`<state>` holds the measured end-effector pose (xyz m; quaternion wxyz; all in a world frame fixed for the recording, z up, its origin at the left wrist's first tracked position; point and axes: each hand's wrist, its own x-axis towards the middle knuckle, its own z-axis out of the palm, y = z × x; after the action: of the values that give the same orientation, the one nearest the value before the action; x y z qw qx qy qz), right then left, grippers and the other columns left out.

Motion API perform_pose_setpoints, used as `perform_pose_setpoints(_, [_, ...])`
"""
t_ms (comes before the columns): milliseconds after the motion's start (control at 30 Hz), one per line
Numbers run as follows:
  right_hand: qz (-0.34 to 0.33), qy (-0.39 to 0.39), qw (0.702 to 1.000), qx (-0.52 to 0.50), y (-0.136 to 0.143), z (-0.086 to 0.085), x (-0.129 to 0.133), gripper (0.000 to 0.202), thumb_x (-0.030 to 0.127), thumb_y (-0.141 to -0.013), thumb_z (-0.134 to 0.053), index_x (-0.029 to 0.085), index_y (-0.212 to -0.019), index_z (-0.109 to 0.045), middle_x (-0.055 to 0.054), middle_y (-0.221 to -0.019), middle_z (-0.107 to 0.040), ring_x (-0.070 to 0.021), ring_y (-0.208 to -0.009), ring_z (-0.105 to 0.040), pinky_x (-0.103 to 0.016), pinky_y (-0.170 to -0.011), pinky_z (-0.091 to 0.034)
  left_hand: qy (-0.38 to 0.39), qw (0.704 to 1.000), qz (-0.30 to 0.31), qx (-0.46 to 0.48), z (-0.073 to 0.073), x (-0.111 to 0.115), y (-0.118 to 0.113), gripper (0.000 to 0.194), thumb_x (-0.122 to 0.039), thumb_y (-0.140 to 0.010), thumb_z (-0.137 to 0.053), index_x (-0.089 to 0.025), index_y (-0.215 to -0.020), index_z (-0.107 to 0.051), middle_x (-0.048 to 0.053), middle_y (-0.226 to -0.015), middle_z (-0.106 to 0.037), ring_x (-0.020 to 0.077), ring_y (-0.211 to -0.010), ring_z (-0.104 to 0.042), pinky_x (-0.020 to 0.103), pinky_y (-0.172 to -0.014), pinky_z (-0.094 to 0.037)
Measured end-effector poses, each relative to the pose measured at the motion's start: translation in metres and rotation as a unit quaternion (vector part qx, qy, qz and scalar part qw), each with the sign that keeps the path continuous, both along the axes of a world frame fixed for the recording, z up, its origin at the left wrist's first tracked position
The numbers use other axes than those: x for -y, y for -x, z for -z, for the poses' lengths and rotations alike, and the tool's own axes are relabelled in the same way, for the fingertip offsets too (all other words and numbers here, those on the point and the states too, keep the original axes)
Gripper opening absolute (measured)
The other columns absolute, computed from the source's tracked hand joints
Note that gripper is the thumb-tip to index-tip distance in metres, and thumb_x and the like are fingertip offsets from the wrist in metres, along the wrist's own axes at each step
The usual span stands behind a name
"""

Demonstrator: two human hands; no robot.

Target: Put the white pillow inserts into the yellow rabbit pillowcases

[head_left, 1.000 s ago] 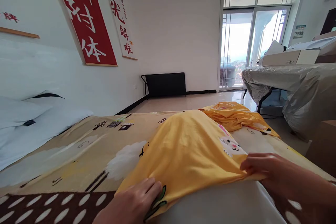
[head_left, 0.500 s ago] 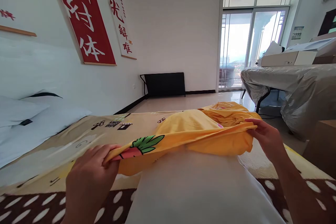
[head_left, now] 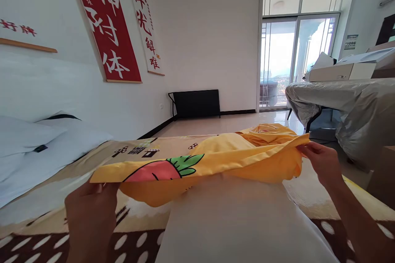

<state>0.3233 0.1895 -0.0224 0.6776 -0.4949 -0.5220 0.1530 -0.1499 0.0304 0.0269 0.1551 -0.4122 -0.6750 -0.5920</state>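
Note:
A yellow cloth [head_left: 222, 163] with a printed carrot is stretched between both hands above a white pillow-like item [head_left: 237, 222]. My left hand [head_left: 94, 209] grips the cloth's left end, fingertips hidden beneath its edge. My right hand [head_left: 322, 162] pinches the right end between thumb and fingers. The far part of the cloth lies bunched beyond the white item, whose far end is hidden under the yellow fabric. Beneath them lies a patterned beige and brown blanket [head_left: 138, 218].
White pillows [head_left: 70, 139] rest at the left by the wall. Beyond the blanket, a black folded panel [head_left: 197, 103] leans on the wall. At the right stand a plastic-covered table [head_left: 367, 102] with boxes [head_left: 342, 72] and a cardboard box [head_left: 382, 181] on the floor.
My left hand has moved left and now grips from below the edge, showing more of the carrot print. My right hand has shifted slightly right. The view has tilted up slightly.

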Motion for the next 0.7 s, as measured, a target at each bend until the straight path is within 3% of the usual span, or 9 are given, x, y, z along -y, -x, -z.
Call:
perform_pose_setpoints(100, [0.015,-0.001,0.995,0.101,0.006,-0.025,-0.031,0.029,0.035,-0.066,-0.054,0.017,-0.083,-0.069,-0.006,-0.083,-0.067,-0.0195,-0.072,-0.058,-0.029,-0.063,-0.046,0.025,0.998,-0.054,-0.007,-0.024,-0.049,-0.017,0.026,-0.029,-0.080,-0.047,-0.012,-0.096,-0.060,0.003,-0.086,-0.061,0.0142,-0.072,-0.057,0.022,-0.056,-0.042])
perform_pose_setpoints(167, [0.040,0.004,0.987,0.157,0.018,-0.043,-0.059,0.033,0.029,-0.069,-0.046,0.016,-0.092,-0.066,-0.008,-0.087,-0.066,-0.0199,-0.075,-0.058,-0.028,-0.063,-0.044,0.094,0.991,-0.075,-0.052,-0.038,-0.091,-0.020,0.026,-0.024,-0.083,-0.037,-0.011,-0.090,-0.060,0.006,-0.080,-0.061,0.0171,-0.073,-0.057,0.025,-0.060,-0.040])
perform_pose_setpoints(233, [0.057,0.043,0.979,0.193,0.036,-0.055,-0.087,0.037,0.027,-0.076,-0.039,0.015,-0.103,-0.062,-0.009,-0.088,-0.066,-0.0198,-0.075,-0.058,-0.027,-0.061,-0.042,0.133,0.986,-0.063,-0.072,-0.041,-0.131,-0.018,0.030,-0.025,-0.086,-0.033,-0.013,-0.093,-0.059,0.008,-0.080,-0.063,0.0192,-0.075,-0.058,0.027,-0.063,-0.040])
perform_pose_setpoints(300, [0.070,0.093,0.967,0.226,0.056,-0.055,-0.112,0.041,0.028,-0.084,-0.031,0.013,-0.112,-0.057,-0.012,-0.091,-0.066,-0.0207,-0.078,-0.059,-0.028,-0.062,-0.041,0.171,0.981,-0.050,-0.079,-0.031,-0.161,-0.012,0.034,-0.028,-0.088,-0.029,-0.014,-0.100,-0.059,0.012,-0.086,-0.065,0.0231,-0.081,-0.060,0.030,-0.066,-0.040])
perform_pose_setpoints(367, [0.071,0.141,0.952,0.261,0.072,-0.040,-0.132,0.043,0.027,-0.089,-0.026,0.011,-0.117,-0.054,-0.016,-0.096,-0.065,-0.0224,-0.084,-0.060,-0.029,-0.066,-0.041,0.228,0.970,-0.045,-0.076,-0.010,-0.181,-0.005,0.039,-0.030,-0.090,-0.026,-0.013,-0.106,-0.058,0.016,-0.091,-0.065,0.0277,-0.085,-0.061,0.033,-0.067,-0.040])
perform_pose_setpoints(433, [0.050,0.190,0.936,0.292,0.082,-0.011,-0.145,0.037,0.025,-0.088,-0.033,0.011,-0.111,-0.059,-0.017,-0.095,-0.066,-0.0239,-0.087,-0.061,-0.030,-0.068,-0.040,0.298,0.951,-0.034,-0.069,0.018,-0.192,0.000,0.042,-0.032,-0.092,-0.025,-0.010,-0.104,-0.059,0.019,-0.091,-0.065,0.0287,-0.084,-0.062,0.035,-0.065,-0.042])
perform_pose_setpoints(567, [-0.010,0.315,0.881,0.352,0.091,0.051,-0.152,0.020,0.026,-0.082,-0.054,0.010,-0.085,-0.065,-0.014,-0.083,-0.067,-0.0227,-0.079,-0.062,-0.030,-0.065,-0.042,0.430,0.899,0.030,-0.078,0.066,-0.203,0.005,0.037,-0.042,-0.091,-0.042,-0.011,-0.089,-0.062,0.007,-0.082,-0.064,0.0171,-0.074,-0.061,0.031,-0.067,-0.047])
perform_pose_setpoints(633, [-0.032,0.350,0.858,0.374,0.092,0.066,-0.149,0.023,0.033,-0.084,-0.055,0.012,-0.085,-0.064,-0.010,-0.083,-0.067,-0.0186,-0.077,-0.062,-0.029,-0.066,-0.044,0.472,0.875,0.054,-0.093,0.077,-0.205,0.006,0.035,-0.045,-0.089,-0.047,-0.013,-0.085,-0.061,0.004,-0.079,-0.064,0.0149,-0.071,-0.061,0.029,-0.066,-0.047])
perform_pose_setpoints(700, [-0.045,0.362,0.843,0.396,0.089,0.067,-0.143,0.023,0.034,-0.087,-0.051,0.014,-0.086,-0.064,-0.009,-0.087,-0.068,-0.0174,-0.078,-0.063,-0.029,-0.067,-0.045,0.491,0.862,0.051,-0.113,0.079,-0.198,0.008,0.033,-0.042,-0.089,-0.043,-0.014,-0.085,-0.060,0.009,-0.082,-0.066,0.0193,-0.074,-0.063,0.031,-0.064,-0.046])
